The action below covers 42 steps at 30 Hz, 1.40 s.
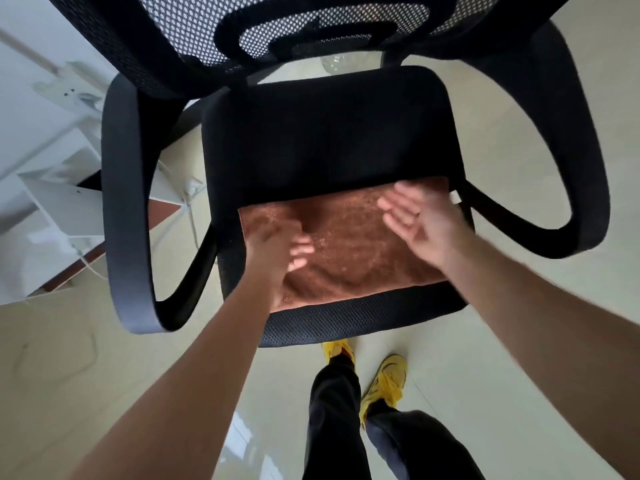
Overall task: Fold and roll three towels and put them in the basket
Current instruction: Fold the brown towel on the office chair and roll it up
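Note:
A brown towel [349,251] lies flat, folded into a rectangle, on the front half of a black office chair seat [329,140]. My left hand [277,251] is blurred and rests on the towel's left part, fingers bent toward the middle. Over the towel's right part is my right hand [415,220], fingers spread and straight, palm partly turned up, just above or lightly touching the cloth. No basket and no other towels are in view.
The chair's armrests [124,209] curve out on both sides and its mesh backrest [277,26] stands at the far side. White furniture [52,161] is at the left. My legs and yellow shoes [388,379] stand on the pale tiled floor below the seat.

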Tool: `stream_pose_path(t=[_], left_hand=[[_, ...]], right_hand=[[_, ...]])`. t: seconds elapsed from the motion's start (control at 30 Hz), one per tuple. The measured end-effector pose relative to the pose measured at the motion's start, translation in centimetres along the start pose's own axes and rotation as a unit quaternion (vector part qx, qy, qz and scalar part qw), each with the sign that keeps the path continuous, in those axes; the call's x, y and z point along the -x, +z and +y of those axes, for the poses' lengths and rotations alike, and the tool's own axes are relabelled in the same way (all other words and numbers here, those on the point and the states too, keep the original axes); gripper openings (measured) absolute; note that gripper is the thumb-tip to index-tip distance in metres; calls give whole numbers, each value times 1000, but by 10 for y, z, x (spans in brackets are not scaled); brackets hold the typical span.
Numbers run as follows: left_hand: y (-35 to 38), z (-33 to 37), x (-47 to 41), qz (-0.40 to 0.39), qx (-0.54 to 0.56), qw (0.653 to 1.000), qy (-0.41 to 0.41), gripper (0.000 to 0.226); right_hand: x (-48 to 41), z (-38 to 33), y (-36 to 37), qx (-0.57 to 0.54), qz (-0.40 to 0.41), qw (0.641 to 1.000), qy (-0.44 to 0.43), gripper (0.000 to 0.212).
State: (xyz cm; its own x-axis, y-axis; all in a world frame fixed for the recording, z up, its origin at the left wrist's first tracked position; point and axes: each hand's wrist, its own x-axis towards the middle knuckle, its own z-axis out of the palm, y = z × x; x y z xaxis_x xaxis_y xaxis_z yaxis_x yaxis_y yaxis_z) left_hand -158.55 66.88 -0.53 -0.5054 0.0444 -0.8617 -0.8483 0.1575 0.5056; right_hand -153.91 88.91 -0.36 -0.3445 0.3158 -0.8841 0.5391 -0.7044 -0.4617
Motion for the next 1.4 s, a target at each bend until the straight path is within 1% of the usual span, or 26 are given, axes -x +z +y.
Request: stream_pose_path(t=[0.07,0.13,0.17,0.23,0.3,0.37,0.4,0.43,0.47,0.5,0.57,0.6,0.63,0.67,0.7,0.73,0.8,0.87,1.0,1.1,1.17,1.27,1.3,1.33,1.37,1.4], left_hand=[[-4,-28,14,-42,-30,997,-59,18],[-19,-55,18,-15,-42,996,-83,18],[-29,-61,17,5,-41,996,-78,17],[-46,-72,16,30,-49,996,-64,13],[-56,-76,19,54,-65,995,-53,11],[-57,-78,25,96,-101,990,-34,11],[-56,-78,29,128,-145,981,-7,11],[-48,-75,34,157,-209,964,40,9],[-41,-72,38,171,-277,941,96,7],[-34,-68,41,166,-342,910,165,7],[-6,-59,42,110,-464,825,304,20],[9,-54,40,73,-512,774,364,31],[24,-50,34,30,-559,722,407,45],[40,-47,28,-12,-613,671,417,63],[53,-42,20,-44,-664,630,399,83],[62,-38,10,-61,-710,598,366,103],[74,-33,-8,-55,-770,546,325,132],[78,-33,-21,-36,-795,515,318,147],[81,-34,-35,-36,-811,492,316,157],[83,-35,-38,-33,-816,485,314,159],[83,-36,-39,-31,-818,485,309,159],[84,-33,-35,-33,-821,484,303,158],[84,-31,-32,-36,-819,487,302,156],[81,-28,-26,-37,-810,499,304,152],[77,-26,-19,-32,-792,525,309,146],[71,-23,-13,-17,-763,563,316,137]], right_hand=[[17,41,2,59,-37,996,64,14],[22,68,-20,89,-27,991,94,21],[20,70,-35,78,-13,992,96,26],[15,62,-76,48,39,995,77,32],[14,48,-111,54,92,993,51,25],[17,37,-131,95,157,983,29,12],[18,34,-137,129,201,971,14,9],[20,29,-143,170,236,957,-11,10],[20,29,-143,225,260,938,-39,12],[18,32,-137,302,268,912,-76,14],[16,33,-121,429,242,856,-153,20],[14,33,-111,443,218,850,-183,23],[9,31,-103,434,193,857,-199,31],[0,27,-96,427,181,864,-195,42],[-8,22,-91,437,173,862,-189,53],[-17,18,-88,458,164,854,-183,61],[-31,7,-88,497,148,838,-170,66],[-38,-1,-92,515,140,830,-161,65],[-45,-2,-95,523,100,830,-165,43],[-47,-5,-93,508,91,843,-150,39],[-47,-8,-89,495,86,856,-119,43],[-45,-14,-85,446,57,890,-77,33],[-39,-17,-84,428,46,900,-74,34],[-33,-20,-84,419,32,904,-78,33],[-25,-24,-85,421,16,902,-92,30],[-17,-28,-85,432,1,895,-112,27]])
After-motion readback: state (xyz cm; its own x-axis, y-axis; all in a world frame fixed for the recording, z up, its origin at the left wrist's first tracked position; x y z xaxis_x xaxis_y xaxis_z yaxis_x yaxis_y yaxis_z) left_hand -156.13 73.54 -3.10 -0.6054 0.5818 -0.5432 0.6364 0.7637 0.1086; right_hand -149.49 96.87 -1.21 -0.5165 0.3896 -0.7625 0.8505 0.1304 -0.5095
